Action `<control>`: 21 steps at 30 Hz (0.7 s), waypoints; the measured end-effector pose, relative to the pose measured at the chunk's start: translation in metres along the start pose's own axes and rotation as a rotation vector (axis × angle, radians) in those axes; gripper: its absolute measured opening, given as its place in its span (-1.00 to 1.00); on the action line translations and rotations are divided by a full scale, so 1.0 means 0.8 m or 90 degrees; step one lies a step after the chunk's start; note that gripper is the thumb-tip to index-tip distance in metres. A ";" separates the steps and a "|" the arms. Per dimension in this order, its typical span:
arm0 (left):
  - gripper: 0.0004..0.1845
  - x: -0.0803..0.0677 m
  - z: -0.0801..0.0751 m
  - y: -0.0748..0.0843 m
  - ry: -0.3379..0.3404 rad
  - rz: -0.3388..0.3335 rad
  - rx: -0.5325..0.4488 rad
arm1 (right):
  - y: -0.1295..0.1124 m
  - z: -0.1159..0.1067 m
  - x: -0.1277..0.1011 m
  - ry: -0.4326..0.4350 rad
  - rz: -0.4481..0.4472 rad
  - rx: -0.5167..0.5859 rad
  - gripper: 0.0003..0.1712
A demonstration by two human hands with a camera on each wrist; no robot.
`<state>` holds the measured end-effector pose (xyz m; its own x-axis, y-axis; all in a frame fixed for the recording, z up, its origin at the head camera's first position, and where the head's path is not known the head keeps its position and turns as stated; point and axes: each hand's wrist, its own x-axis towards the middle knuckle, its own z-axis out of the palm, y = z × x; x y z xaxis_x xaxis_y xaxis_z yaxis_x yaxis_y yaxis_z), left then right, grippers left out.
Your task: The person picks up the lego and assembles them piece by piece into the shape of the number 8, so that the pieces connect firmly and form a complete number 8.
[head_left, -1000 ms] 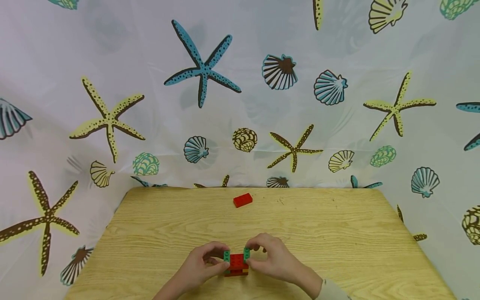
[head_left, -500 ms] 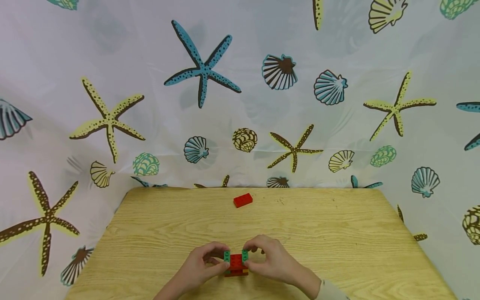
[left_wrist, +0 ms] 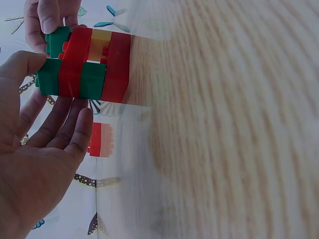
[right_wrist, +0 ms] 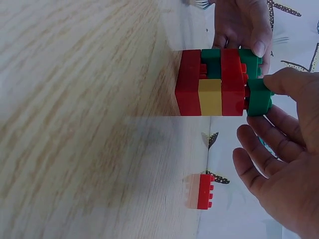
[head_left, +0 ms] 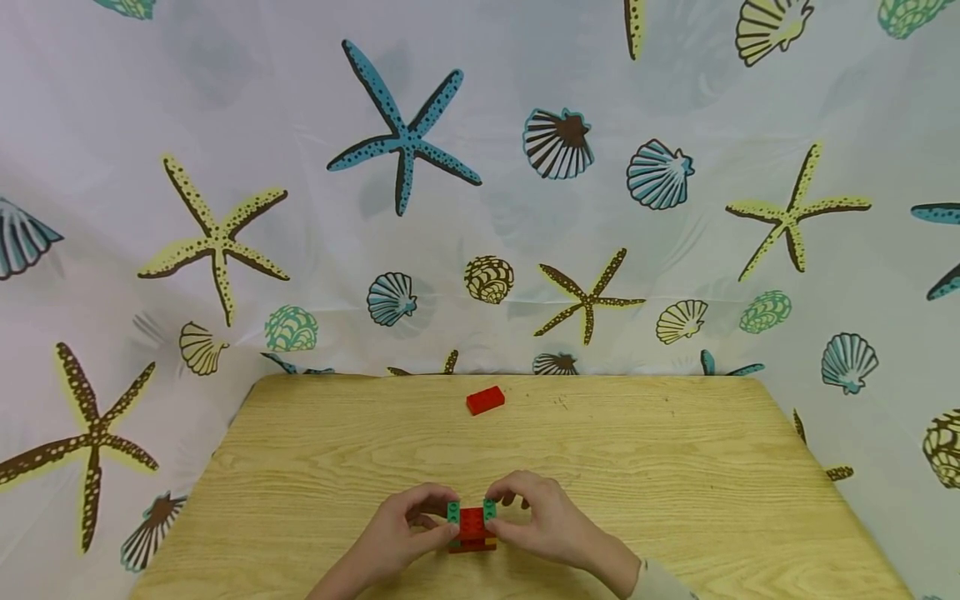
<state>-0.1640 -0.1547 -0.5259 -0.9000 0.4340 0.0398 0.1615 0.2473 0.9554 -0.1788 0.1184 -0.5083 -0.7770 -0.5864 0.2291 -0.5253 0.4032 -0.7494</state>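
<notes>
A small stack of toy building bricks stands at the table's near side. Its bottom red brick (right_wrist: pixel 188 84) bears a yellow brick (right_wrist: pixel 210 97) at the right end and a green one (left_wrist: pixel 93 80) at the left. Across both lies an upper red brick (head_left: pixel 472 525). My left hand (head_left: pixel 408 525) pinches the left green top brick (left_wrist: pixel 49 77), which sits flush on the upper red brick. With thumb and finger my right hand (head_left: pixel 543 517) pinches the right green top brick (right_wrist: pixel 258 97); studs show in a narrow gap beneath it.
One loose red brick (head_left: pixel 485 400) lies on the wooden table (head_left: pixel 637 442) near its back edge. A white cloth (head_left: pixel 480 225) printed with starfish and shells hangs behind the table and along both sides.
My right hand has shifted slightly left with its green brick, which now stands over the right end of the upper red brick. The left hand has stayed in place.
</notes>
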 end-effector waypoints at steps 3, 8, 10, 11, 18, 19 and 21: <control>-0.58 0.000 0.000 0.000 0.000 0.000 -0.004 | 0.000 0.000 0.000 -0.002 0.001 0.006 -0.73; -0.58 0.001 -0.001 -0.001 0.002 0.004 -0.002 | -0.002 0.001 0.000 0.001 0.003 0.011 -0.72; -0.58 0.001 -0.001 -0.002 0.001 0.006 0.001 | -0.002 0.002 -0.001 0.003 0.007 0.012 -0.73; -0.57 0.001 -0.001 -0.003 0.001 0.007 0.003 | -0.002 0.002 -0.001 0.004 0.011 0.014 -0.74; -0.56 0.002 0.000 -0.008 0.007 -0.007 0.023 | -0.001 0.003 -0.001 0.003 0.029 0.028 -0.77; -0.56 0.002 0.000 -0.008 0.007 -0.009 0.024 | 0.000 0.003 -0.001 0.002 0.030 0.029 -0.77; -0.56 0.003 0.000 -0.008 0.005 -0.010 0.019 | 0.001 0.003 -0.002 0.002 0.032 0.031 -0.77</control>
<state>-0.1668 -0.1553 -0.5321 -0.9061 0.4223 0.0269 0.1586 0.2799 0.9468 -0.1773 0.1175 -0.5108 -0.8032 -0.5637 0.1925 -0.4680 0.3973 -0.7894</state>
